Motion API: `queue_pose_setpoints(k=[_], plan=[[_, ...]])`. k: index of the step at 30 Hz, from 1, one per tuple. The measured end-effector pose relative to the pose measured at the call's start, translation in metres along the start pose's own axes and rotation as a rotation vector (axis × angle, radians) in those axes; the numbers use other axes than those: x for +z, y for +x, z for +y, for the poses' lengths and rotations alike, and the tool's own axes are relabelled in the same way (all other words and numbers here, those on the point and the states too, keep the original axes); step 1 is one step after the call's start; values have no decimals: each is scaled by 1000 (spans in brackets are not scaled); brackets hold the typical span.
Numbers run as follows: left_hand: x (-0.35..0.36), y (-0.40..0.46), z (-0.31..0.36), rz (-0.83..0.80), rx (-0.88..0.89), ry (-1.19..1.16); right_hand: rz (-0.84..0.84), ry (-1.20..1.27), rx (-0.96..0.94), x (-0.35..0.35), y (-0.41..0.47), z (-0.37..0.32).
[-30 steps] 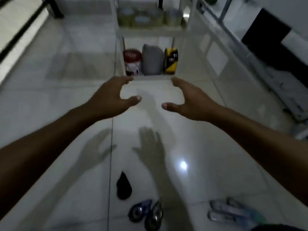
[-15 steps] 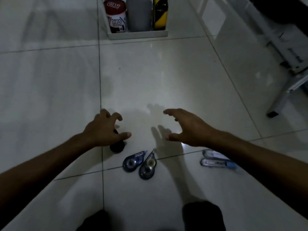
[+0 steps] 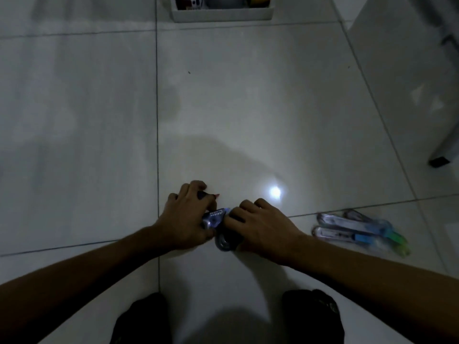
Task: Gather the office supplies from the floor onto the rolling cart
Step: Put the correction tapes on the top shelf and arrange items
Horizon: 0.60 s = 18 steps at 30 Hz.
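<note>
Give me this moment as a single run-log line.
left hand: grips dark item plus correction tape | right hand: grips second tape roller | cutters: on floor, untouched | cart: ahead

One head-worn view looks steeply down, close over both hands, at the tiled floor (image 3: 248, 108)

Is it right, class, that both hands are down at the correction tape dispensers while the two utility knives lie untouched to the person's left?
Not quite: the head view shows the utility knives lying to the person's right, beyond the right hand. The left hand and correction tape dispensers are as stated.
</note>
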<state>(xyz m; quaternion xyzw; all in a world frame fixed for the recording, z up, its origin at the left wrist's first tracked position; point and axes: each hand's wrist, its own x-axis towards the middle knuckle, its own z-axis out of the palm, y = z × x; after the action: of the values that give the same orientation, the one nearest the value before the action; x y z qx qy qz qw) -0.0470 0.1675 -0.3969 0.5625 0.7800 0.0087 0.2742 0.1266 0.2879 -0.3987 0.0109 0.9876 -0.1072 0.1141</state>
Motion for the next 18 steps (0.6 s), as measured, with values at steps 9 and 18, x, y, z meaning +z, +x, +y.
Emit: queue_pose_setpoints(k=[9, 18], plan=[[-11, 20, 1, 20, 137, 147, 73, -68, 115, -8, 11, 30], [-93, 56, -18, 237, 146, 150, 212, 75, 292, -83, 41, 76]])
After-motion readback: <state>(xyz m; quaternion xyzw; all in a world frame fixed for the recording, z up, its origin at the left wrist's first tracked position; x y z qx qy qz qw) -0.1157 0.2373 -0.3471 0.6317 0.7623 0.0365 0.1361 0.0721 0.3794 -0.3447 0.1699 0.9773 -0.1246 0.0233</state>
